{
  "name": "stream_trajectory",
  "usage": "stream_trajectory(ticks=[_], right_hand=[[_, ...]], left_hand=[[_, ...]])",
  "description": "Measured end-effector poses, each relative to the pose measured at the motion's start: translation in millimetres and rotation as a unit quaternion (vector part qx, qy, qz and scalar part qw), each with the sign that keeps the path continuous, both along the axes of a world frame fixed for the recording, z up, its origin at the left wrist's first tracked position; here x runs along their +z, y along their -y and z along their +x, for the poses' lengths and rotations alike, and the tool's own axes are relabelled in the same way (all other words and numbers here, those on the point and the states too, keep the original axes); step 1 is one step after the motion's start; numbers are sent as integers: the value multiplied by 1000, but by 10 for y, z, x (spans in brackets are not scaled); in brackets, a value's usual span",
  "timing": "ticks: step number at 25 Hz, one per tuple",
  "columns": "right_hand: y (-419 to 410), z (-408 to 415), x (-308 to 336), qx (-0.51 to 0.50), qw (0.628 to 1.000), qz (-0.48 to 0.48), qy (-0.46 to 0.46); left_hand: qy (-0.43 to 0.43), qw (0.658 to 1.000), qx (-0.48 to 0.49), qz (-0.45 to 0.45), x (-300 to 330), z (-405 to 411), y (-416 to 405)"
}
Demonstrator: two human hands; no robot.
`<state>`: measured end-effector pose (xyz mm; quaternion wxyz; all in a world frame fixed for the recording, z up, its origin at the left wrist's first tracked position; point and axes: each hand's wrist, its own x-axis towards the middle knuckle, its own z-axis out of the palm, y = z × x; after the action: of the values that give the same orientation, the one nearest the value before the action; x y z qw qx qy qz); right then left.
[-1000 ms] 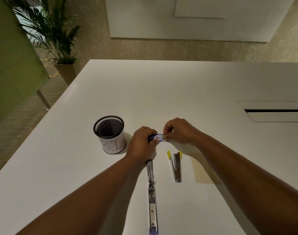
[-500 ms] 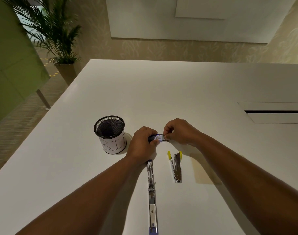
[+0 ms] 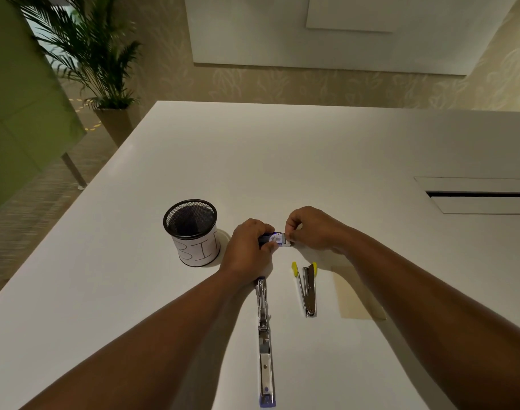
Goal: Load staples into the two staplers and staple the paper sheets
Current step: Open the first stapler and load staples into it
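- A small staple box [image 3: 275, 240] is held above the white table [image 3: 341, 161], between the mesh cup [image 3: 192, 229] and the two opened staplers.
- The box is judged light and thin-walled, easily crushed; it is best taken by its long sides.
- The left hand [image 3: 248, 251] is curled around the box.
- The end of the box is pinched by the narrow fingertips of the right hand [image 3: 309, 229].
- The long stapler [image 3: 264, 341] and the yellow-tipped stapler [image 3: 307, 288] are lying untouched, near a paper sheet [image 3: 359, 300].

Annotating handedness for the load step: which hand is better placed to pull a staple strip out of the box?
Right, probably. The right hand already pinches the open end of the staple box, while the left hand grips the box body, steadying it. Both opened staplers lie untouched nearer the person.
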<state>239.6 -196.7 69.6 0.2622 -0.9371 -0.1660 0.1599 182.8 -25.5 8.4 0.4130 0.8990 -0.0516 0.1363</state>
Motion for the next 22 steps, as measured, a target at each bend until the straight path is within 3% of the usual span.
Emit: stream_trajectory(ticks=[16,19,22], right_hand=[[50,-36,81,1,998,43,-34],[135,-48,152,20,994,78,-76],[123,-138,105,32,995,10,-94]], left_hand=[[-2,1000,2,12,20,-2,-2],[-3,1000,0,13,36,-11,5],[-5,1000,-5,24,51,-6,1]])
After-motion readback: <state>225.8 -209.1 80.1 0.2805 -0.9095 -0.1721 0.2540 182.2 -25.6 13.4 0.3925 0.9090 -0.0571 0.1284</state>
